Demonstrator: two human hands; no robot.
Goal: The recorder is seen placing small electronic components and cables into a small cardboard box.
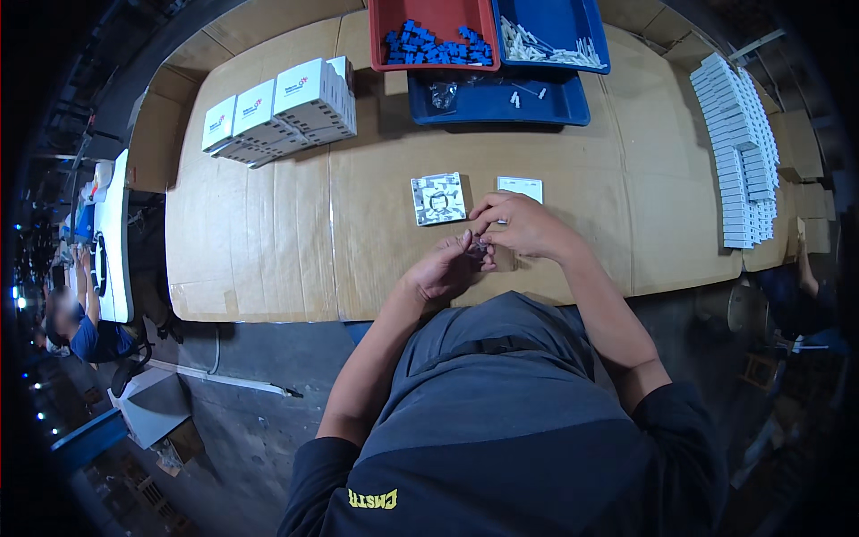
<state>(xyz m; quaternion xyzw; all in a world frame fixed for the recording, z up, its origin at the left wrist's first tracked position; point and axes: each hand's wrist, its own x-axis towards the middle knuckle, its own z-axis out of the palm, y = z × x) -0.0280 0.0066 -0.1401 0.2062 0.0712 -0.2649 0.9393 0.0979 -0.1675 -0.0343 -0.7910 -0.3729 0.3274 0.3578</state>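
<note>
Head view, left to right?

"White box stack [291, 112], patterned square box [438, 199], left hand [445, 267] with fingers curled around a small clear object [481, 247]."

"And the right hand [528, 229]?"

"Fingers narrow, beside that object; gripping, I can't tell. White square [522, 186] just beyond."

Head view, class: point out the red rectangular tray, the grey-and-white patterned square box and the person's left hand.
Red rectangular tray [434, 11], head view: its bare inside.
Grey-and-white patterned square box [438, 201], head view: middle of its top face.
Left hand [445, 269], head view: middle of the hand.
</note>
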